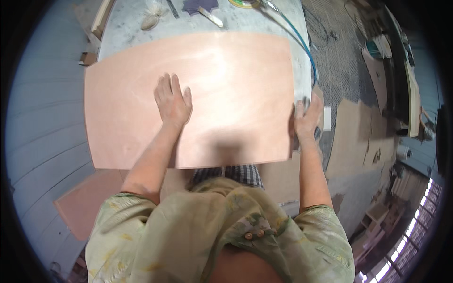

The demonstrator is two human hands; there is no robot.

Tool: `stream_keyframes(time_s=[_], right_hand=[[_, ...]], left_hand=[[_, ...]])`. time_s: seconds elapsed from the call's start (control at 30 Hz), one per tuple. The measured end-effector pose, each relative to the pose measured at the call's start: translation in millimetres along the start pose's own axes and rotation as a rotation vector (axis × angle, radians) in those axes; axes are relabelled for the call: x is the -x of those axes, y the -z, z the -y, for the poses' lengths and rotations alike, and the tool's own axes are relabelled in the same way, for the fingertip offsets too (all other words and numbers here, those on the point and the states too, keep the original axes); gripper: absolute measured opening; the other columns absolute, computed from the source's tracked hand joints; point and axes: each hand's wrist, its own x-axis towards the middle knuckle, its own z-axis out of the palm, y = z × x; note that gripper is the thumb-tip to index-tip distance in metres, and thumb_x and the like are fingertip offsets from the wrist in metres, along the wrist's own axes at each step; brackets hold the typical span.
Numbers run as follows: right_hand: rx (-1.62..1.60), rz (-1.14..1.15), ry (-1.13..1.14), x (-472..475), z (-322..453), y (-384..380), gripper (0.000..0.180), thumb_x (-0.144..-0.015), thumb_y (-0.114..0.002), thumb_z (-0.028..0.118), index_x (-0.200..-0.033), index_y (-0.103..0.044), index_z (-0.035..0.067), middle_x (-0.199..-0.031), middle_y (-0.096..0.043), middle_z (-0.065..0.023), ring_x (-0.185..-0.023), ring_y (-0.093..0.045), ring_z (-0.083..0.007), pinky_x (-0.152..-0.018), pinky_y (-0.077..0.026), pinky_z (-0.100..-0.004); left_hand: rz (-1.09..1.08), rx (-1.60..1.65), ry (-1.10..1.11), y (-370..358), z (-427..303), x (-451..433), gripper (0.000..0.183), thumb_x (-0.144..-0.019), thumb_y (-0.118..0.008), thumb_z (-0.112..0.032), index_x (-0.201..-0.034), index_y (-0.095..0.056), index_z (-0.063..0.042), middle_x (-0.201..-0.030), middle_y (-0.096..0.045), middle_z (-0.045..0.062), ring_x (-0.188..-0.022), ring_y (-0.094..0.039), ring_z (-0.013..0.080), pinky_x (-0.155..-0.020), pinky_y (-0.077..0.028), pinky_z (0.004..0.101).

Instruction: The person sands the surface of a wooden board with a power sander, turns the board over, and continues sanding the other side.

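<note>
A large, pale pinkish-brown wood panel (pixel 226 92), likely plywood, lies flat before me on a whitish worktable (pixel 120 32). Its near edge overhangs close to my waist. My left hand (pixel 173 102) rests palm down on the panel, left of its middle, fingers apart and holding nothing. Just beyond the panel's right edge is my right hand (pixel 308 116), blurred, thumb towards the panel. Small dark shapes show beside its fingers and wrist; whether it grips something there is unclear. The head's shadow falls on the panel near its front edge.
Along the table's far side lie a tied plastic bag (pixel 151 20), a dark strip (pixel 172 9), a purple cloth (pixel 198 6) and a pale-handled tool (pixel 211 17). A blue hose (pixel 299 35) runs down the right side from a green-yellow round object (pixel 244 3). Cardboard sheets (pixel 348 138) cover the floor rightward.
</note>
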Motion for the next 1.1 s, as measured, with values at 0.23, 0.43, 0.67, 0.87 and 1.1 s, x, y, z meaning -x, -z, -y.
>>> stream_keyframes(time_s=[0.23,0.43,0.67,0.87,1.1], right_hand=[[0.065,-0.155,0.314,-234.6,141.0,-72.3,0.074,-0.079,-0.068,0.03,-0.141,-0.033,0.009,-0.14,-0.035,-0.0233,-0.126,-0.037,-0.0397,-0.105,-0.028,-0.0515],[0.017,0.305,0.479,-376.3,160.4,-127.9,0.081,-0.076,-0.075,0.034,-0.143,-0.032,0.02,-0.128,-0.05,-0.0228,-0.115,-0.053,-0.0395,-0.095,-0.045,-0.0448],[0.04,0.268,0.551,-315.5,164.6,-70.4,0.061,-0.074,-0.069,0.03,-0.128,-0.046,0.014,-0.114,-0.054,-0.0246,-0.099,-0.06,-0.0405,-0.084,-0.05,-0.0446],[-0.048,0.618,0.351,-69.4,92.4,37.3,0.062,-0.08,-0.064,0.027,-0.137,-0.041,0.019,-0.13,-0.04,-0.0256,-0.103,-0.057,-0.0467,-0.086,-0.05,-0.0485],[0.055,0.623,0.14,102.2,30.2,110.3,0.065,-0.08,-0.07,0.022,-0.137,-0.041,0.012,-0.123,-0.041,-0.024,-0.103,-0.055,-0.0457,-0.086,-0.05,-0.0473]], left_hand=[[0.091,0.065,0.065,13.7,0.8,-5.5,0.054,-0.086,-0.057,-0.024,-0.13,-0.043,0.003,-0.138,-0.038,0.026,-0.129,-0.034,0.0441,-0.105,-0.027,0.0545],[0.148,0.093,0.091,16.7,0.3,-3.5,0.057,-0.083,-0.06,-0.024,-0.13,-0.044,0.002,-0.138,-0.038,0.027,-0.129,-0.034,0.0444,-0.104,-0.028,0.0556],[-0.01,0.09,0.029,-2.1,3.7,-1.2,0.052,-0.085,-0.061,-0.024,-0.129,-0.048,0.001,-0.131,-0.046,0.026,-0.123,-0.042,0.0434,-0.101,-0.033,0.0533],[0.034,0.01,0.063,-12.2,1.3,2.5,0.051,-0.091,-0.053,-0.033,-0.133,-0.046,-0.005,-0.139,-0.041,0.02,-0.131,-0.035,0.0374,-0.107,-0.026,0.0506],[0.084,-0.095,0.088,-19.7,-0.5,-2.2,0.052,-0.096,-0.045,-0.037,-0.137,-0.041,-0.006,-0.144,-0.036,0.018,-0.136,-0.029,0.0343,-0.112,-0.021,0.049]])
